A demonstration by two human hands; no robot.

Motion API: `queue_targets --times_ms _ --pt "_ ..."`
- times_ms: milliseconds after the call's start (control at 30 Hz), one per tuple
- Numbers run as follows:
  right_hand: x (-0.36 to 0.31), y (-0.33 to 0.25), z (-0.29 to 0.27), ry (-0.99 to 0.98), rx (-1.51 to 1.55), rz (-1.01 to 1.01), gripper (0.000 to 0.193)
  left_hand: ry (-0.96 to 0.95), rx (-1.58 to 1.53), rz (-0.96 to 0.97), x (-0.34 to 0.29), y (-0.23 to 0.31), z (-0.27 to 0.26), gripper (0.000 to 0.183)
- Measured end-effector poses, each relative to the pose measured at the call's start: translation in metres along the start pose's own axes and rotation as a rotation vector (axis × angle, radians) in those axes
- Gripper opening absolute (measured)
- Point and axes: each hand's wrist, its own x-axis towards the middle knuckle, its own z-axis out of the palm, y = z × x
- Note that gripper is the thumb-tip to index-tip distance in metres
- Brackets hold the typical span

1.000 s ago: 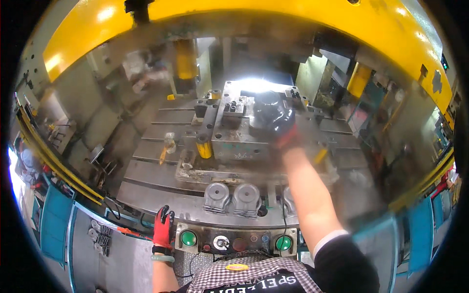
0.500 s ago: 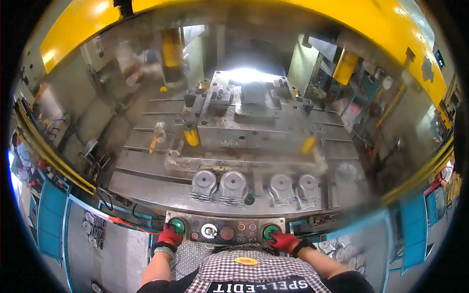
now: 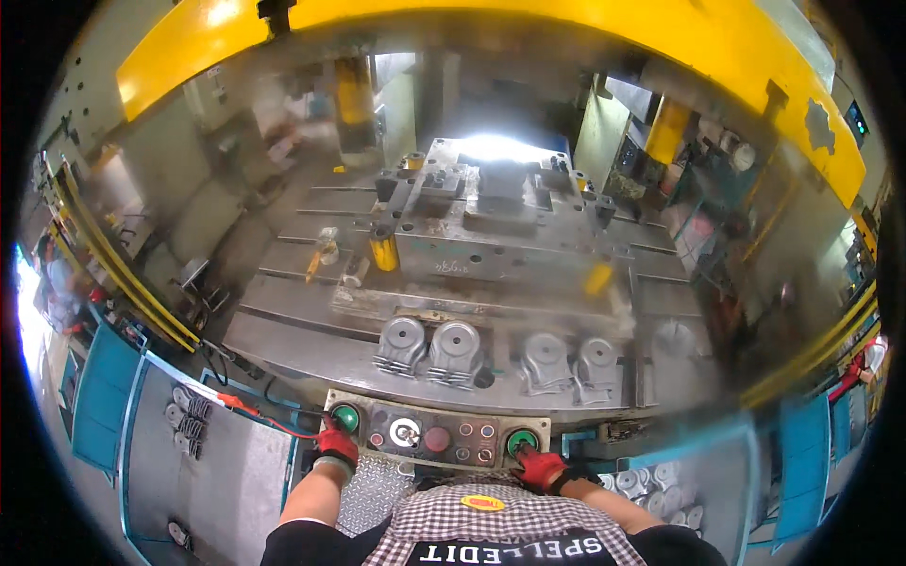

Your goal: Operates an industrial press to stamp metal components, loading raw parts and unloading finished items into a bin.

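Note:
In a red glove, my left hand (image 3: 337, 442) rests at the lower edge of the left green push button (image 3: 346, 417) on a control panel (image 3: 391, 451). My right hand (image 3: 541, 467), gloved in red too, touches the right green push button (image 3: 522, 443) with its fingertips. The fingers of both hands reach forward over the buttons, and neither hand holds anything. Between the buttons sit a red push button (image 3: 437, 440) and a key-type switch (image 3: 405, 433). Beyond the panel, stamped metal parts (image 3: 457, 349) stand in several stacks along the front of the press bed (image 3: 283, 325).
A steel die block (image 3: 491, 269) with yellow guide posts (image 3: 383, 249) lies on the bed, under a yellow press frame (image 3: 661, 38). A brush with a yellow handle (image 3: 313, 266) lies left of it. Side tables hold more metal parts (image 3: 187, 415). Yellow guard bars (image 3: 132, 269) flank the opening.
The whole view has tilted slightly. My left hand sits a little lower against its button, showing more of the green. My right hand stays at its button. The stacked parts have not moved.

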Motion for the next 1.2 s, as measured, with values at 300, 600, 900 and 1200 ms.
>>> queue_targets --times_ms 300,600,900,1200 --pt "-0.003 -0.001 -0.002 0.027 0.029 -0.021 0.059 0.124 0.766 0.044 -0.032 0.026 -0.024 0.056" --pt "-0.004 0.0 -0.003 0.0 0.026 -0.036 0.061 0.159 0.768 0.053 -0.018 0.01 -0.011 0.057" --pt "-0.002 0.003 0.005 0.066 0.005 -0.05 0.063 0.115 0.734 0.083 -0.027 0.016 -0.019 0.059" --pt "-0.014 0.004 -0.016 0.164 0.271 -0.079 0.057 -0.049 0.543 0.127 -0.049 0.04 -0.09 0.064"
